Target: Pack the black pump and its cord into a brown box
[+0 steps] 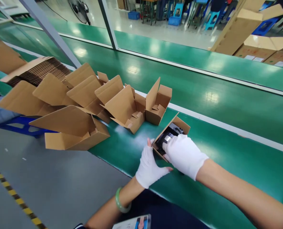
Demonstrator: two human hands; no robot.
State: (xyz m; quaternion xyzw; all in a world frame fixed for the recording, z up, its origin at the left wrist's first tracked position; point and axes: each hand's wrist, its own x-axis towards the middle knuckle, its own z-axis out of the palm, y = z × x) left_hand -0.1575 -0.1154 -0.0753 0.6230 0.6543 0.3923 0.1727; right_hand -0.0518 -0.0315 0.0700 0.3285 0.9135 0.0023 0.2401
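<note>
A small open cardboard box (185, 126) stands on the green work surface in front of me. Inside it are a black item with a white label (167, 138) and a dark cable (178, 129); their exact kind is unclear. My right hand (185, 154), in a white glove with bare fingertips, reaches into the box, fingers curled on the black item. My left hand (151, 168), gloved the same way, rests against the box's near left corner. Its thumb is spread wide, and the fingers reach up along the box's side.
Several open cardboard boxes (124, 106) stand to the left, beside a stack of flattened cartons (43, 71). Beyond a white rail lies a green conveyor belt (193, 86). A grey metal post (53, 35) rises at the left. Large cartons (258, 47) stand at the far right.
</note>
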